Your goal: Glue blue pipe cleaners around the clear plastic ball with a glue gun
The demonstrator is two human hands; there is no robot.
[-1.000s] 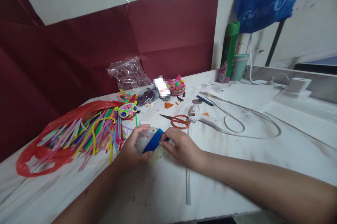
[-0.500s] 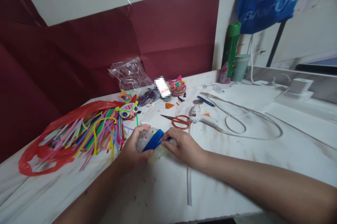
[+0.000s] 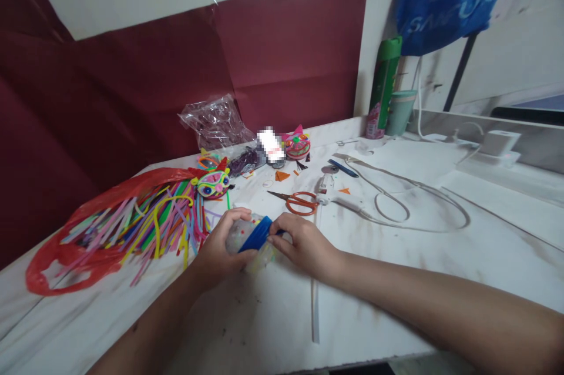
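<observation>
A rounded, translucent container (image 3: 238, 235) with small coloured dots is wrapped by a band of blue strips (image 3: 257, 236). My left hand (image 3: 222, 248) is curled round its left side, thumb below and fingers above. With a pinch, my right hand (image 3: 299, 243) grips the end of a blue strip at the band's right edge. Red-handled scissors (image 3: 302, 203) lie just beyond my right hand, beside a white glue gun (image 3: 343, 198).
A red bag (image 3: 37, 272) with many coloured fuzzy sticks (image 3: 150, 225) lies at left. Behind are decorated faces (image 3: 215, 184), clear plastic (image 3: 215, 122) and a blue pen-like tool (image 3: 343, 168). A green can (image 3: 384, 87) and a cup (image 3: 400, 113) stand at back right.
The view has shifted slightly. Both hands keep their hold on the container and strip, with my right hand's pinch a little closer to the band.
</observation>
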